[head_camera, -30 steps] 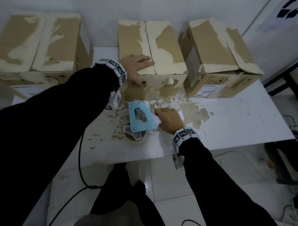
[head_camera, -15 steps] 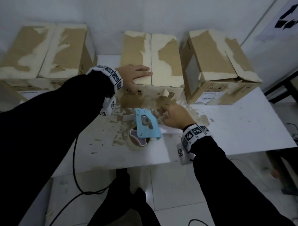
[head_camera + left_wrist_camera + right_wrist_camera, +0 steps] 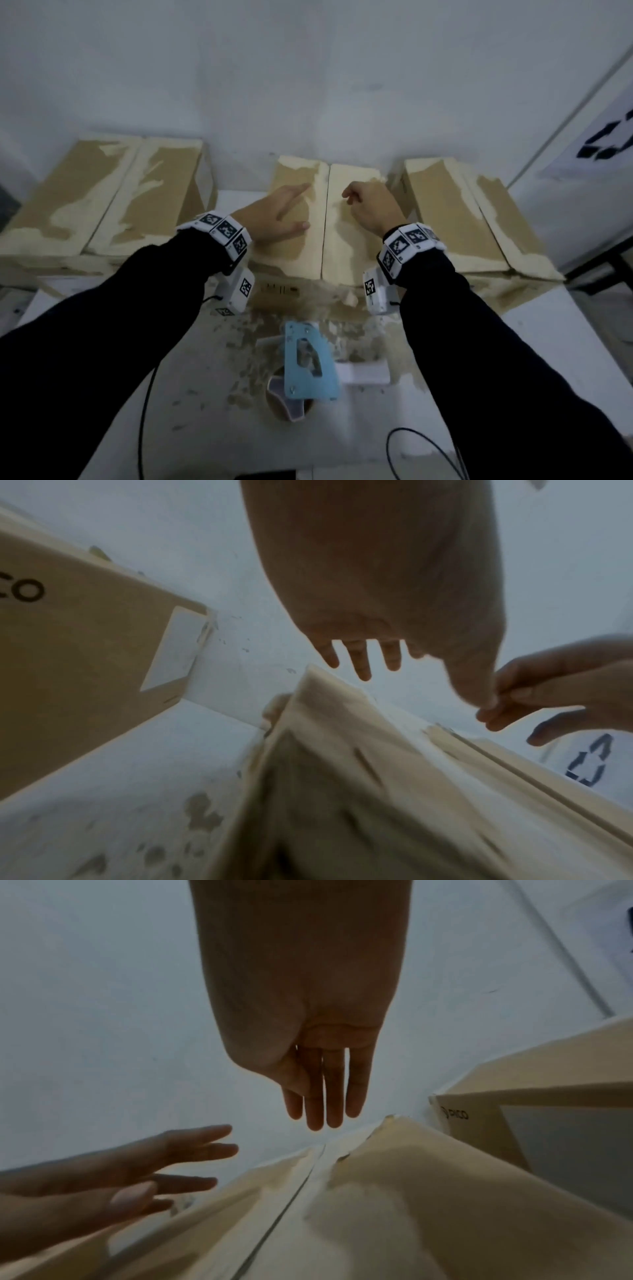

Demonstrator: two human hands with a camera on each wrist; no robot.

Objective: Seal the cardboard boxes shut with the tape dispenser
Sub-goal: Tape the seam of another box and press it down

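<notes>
The right hand (image 3: 371, 209) has left the dispenser (image 3: 310, 363) and now hovers over the middle box (image 3: 329, 260), fingers loosely curled, empty. The left hand (image 3: 274, 219) stays flat on the left flap, fingers straight. The dispenser lies on the worktop (image 3: 548, 359), behind both hands. Taping hasn't begun, I judge.

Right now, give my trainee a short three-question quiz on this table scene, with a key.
1. True or false: the right hand holds the tape dispenser.
2. Which box does the left hand rest on? A) left box B) middle box C) right box
3. Fill in: the tape dispenser lies on the ____, nearer the person than the boxes.

Key:
1. False; it lies untouched while the right hand is over the middle box.
2. B, on its left flap.
3. Table.
</notes>
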